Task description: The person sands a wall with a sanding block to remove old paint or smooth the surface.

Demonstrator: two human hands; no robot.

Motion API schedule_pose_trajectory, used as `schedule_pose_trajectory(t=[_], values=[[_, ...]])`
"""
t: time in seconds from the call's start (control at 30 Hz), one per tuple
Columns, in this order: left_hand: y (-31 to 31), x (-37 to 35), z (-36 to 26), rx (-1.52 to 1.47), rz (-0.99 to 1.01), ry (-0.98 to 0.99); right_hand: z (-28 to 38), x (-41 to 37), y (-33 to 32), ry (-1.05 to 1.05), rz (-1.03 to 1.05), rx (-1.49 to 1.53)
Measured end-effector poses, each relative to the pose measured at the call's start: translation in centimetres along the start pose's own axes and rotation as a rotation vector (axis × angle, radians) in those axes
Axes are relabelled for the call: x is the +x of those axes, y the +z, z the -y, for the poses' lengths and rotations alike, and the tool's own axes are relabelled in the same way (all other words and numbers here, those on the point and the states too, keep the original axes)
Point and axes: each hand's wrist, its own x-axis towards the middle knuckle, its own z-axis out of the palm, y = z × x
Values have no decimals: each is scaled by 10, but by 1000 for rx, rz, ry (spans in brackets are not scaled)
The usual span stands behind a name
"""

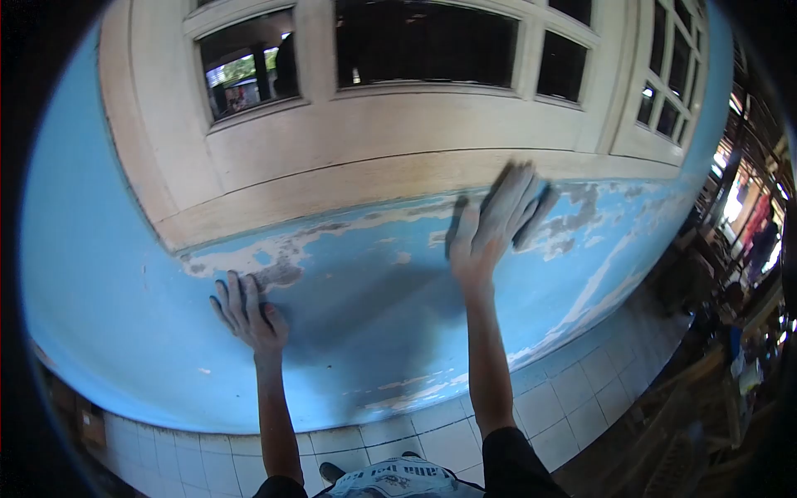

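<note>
Together, left hand (pixel 249 314) and right hand (pixel 491 222) press the peeling blue wall (pixel 374 290).

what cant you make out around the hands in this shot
Head view: dark pad under the right hand, blurred and mostly covered by the fingers; its kind is unclear.
Head view: left hand palm, pressed flat against the blue wall.
Head view: room behind the window panes, too dark.

A cream window frame (pixel 349 141) above, white tiles (pixel 465 440) below, clutter (pixel 739 349) rightward

Hands (pixel 251 317) (pixel 490 228) flat on blue wall (pixel 374 307)
</note>
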Motion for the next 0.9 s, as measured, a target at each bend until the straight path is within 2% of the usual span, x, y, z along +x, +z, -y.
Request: schedule_pose_trajectory(t=[0.07, 0.17, 0.23, 0.33, 0.4, 0.47, 0.57, 0.6, 0.67, 0.77, 0.87, 0.9], values=[[1, 0, -2, -28, -12, -10, 5, -60, 10, -68, 74, -16], [0, -1, 1, 13, 34, 26, 14, -192, 32, -223, 230, -22], [0, -2, 2, 25, 32, 35, 7, -248, 41, -402, 280, 18], [-1, -2, 2, -7, 33, 40, 22, -220, 40, -389, 282, -18], [1, -2, 2, -14, 24, 32, 39, -174, 46, -424, 202, 30], [0, -3, 1, -20, 27, 26, 59, -121, 44, -398, 287, 76], [1, -3, 1, -14, 8, 28, 86, -80, 40, -342, 252, 24], [1, -3, 2, -18, 3, 34, 81, -93, 47, -333, 196, 71], [2, -4, 2, -24, 3, 36, 67, -141, 45, -348, 327, 96], [1, -5, 2, -15, 19, 42, 55, -226, 48, -395, 354, 101], [0, -3, 1, -19, 28, 26, 62, -245, 52, -403, 391, 55], [0, -3, 1, -27, 28, 29, 73, -224, 55, -336, 356, 51]])
